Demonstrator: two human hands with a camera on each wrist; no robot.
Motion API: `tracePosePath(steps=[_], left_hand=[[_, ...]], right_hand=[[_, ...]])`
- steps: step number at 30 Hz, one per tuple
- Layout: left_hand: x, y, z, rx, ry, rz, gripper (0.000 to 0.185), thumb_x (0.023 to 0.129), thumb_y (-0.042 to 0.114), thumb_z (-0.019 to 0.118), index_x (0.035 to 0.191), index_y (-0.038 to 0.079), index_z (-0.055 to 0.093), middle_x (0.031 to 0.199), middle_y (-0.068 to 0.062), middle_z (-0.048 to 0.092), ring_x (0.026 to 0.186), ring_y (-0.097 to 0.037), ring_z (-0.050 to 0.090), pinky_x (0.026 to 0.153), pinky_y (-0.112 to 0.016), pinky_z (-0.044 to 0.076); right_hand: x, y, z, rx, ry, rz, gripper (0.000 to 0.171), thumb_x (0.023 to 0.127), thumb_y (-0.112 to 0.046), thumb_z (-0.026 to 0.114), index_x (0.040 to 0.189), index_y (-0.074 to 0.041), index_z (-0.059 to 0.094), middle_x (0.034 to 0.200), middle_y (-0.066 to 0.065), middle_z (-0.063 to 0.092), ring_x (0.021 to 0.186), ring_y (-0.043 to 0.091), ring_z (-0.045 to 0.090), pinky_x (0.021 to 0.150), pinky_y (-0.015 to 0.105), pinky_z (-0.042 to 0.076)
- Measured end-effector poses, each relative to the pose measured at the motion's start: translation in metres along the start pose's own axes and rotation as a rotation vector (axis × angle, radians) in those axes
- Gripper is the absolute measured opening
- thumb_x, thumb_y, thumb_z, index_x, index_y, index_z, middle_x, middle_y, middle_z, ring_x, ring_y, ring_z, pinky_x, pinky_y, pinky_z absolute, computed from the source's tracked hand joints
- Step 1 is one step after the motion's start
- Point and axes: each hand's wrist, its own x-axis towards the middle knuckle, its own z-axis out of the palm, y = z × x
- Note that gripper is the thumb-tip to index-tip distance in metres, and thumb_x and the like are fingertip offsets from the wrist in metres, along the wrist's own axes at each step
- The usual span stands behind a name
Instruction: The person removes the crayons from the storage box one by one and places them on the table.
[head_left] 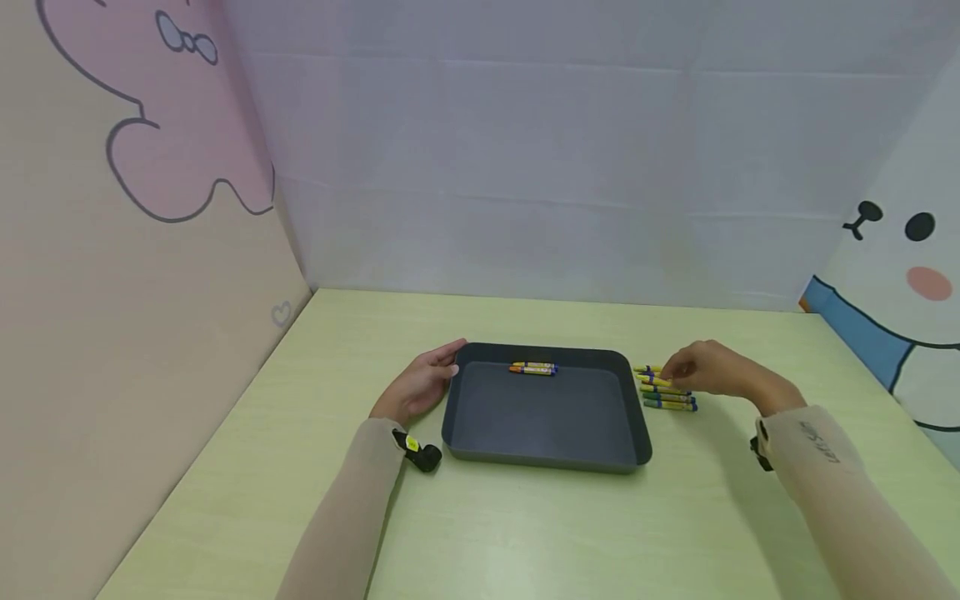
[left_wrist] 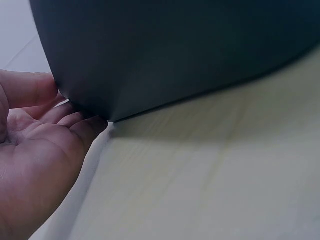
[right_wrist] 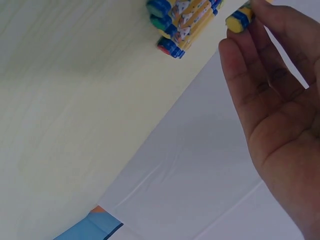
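Observation:
A dark grey rectangular tray (head_left: 547, 425) lies on the table, with a yellow crayon and an orange crayon (head_left: 532, 371) side by side near its far wall. My left hand (head_left: 422, 385) grips the tray's far left corner. In the left wrist view the thumb lies against the outer wall and the fingers (left_wrist: 90, 129) reach under the edge. To the right of the tray, my right hand (head_left: 716, 371) pinches a yellow crayon (right_wrist: 239, 20) between thumb and fingertips. Just below it lies a row of several crayons (head_left: 670, 406), green and yellow among them, partly hidden by the hand.
The pale wooden table (head_left: 480, 533) extends in front of the tray and to both sides. A white cloth wall (head_left: 480, 183) stands along its back edge. Cartoon-printed panels rise at the left (head_left: 165, 275) and right (head_left: 885, 250).

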Motion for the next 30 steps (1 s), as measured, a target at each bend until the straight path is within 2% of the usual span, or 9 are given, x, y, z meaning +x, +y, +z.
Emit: tracePosePath(steps=[12,23,30], left_hand=[[0.000,0.001,-0.001,0.013,0.002,0.004,0.059,0.097,-0.011,0.037,0.153,0.003,0.022,0.163,-0.008,0.004,0.149,-0.021,-0.002,0.120,-0.039,0.012],[0.001,0.000,-0.002,0.030,0.000,0.008,0.059,0.097,-0.010,0.038,0.153,0.003,0.022,0.163,-0.008,0.001,0.149,-0.021,-0.006,0.120,-0.038,0.010],[0.001,0.000,-0.001,0.024,0.008,0.003,0.058,0.097,-0.010,0.038,0.152,0.003,0.023,0.163,-0.007,0.002,0.149,-0.021,-0.006,0.120,-0.038,0.010]], right_hand=[[-0.006,0.013,0.005,0.058,-0.078,0.015,0.017,0.087,-0.004,0.065,0.103,-0.001,0.071,0.096,0.008,0.070,0.080,0.014,0.062,0.068,0.031,0.052],[-0.009,0.017,0.009,0.085,-0.110,0.013,0.017,0.086,-0.001,0.065,0.101,-0.001,0.072,0.096,0.009,0.069,0.081,0.016,0.062,0.068,0.030,0.053],[-0.008,0.025,0.014,0.081,-0.114,0.039,0.016,0.084,-0.001,0.066,0.098,-0.005,0.074,0.094,0.004,0.069,0.080,0.013,0.061,0.066,0.028,0.052]])
